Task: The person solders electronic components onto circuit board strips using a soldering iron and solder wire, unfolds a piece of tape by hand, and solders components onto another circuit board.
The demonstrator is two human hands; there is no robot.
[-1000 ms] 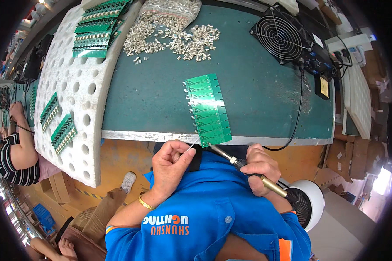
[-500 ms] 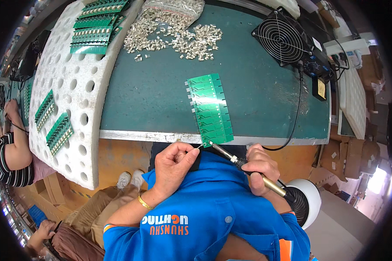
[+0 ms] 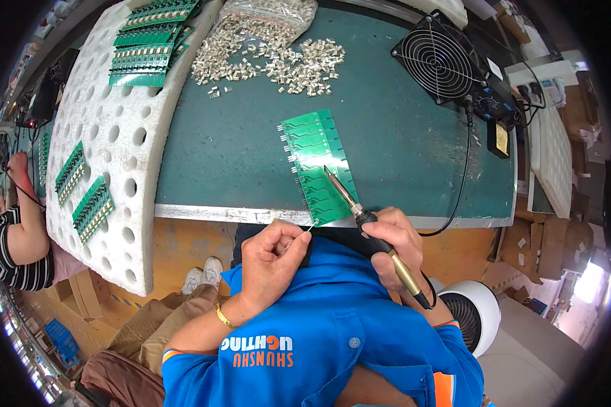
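A green circuit board panel (image 3: 322,192) lies at the table's near edge, with metal pins along its left side. My left hand (image 3: 270,263) is closed in a pinch on a thin strand of solder wire (image 3: 313,226), whose end is by the board's near corner. In my right hand (image 3: 399,245) is a soldering iron (image 3: 344,194) with a black and gold handle. Its tip is over the middle of the board; whether it touches cannot be made out.
Loose metal connectors (image 3: 305,64) are heaped at the back beside a plastic bag (image 3: 271,17). A perforated white foam sheet (image 3: 115,203) at the left bears more circuit boards (image 3: 91,210). A black fan (image 3: 438,61) stands back right, its cable (image 3: 466,163) hanging over the table edge. A co-worker's arm (image 3: 27,224) is far left.
My right hand has moved the soldering iron from the board's near corner away to its middle. The board has shifted slightly left and away. My left hand has hardly moved.
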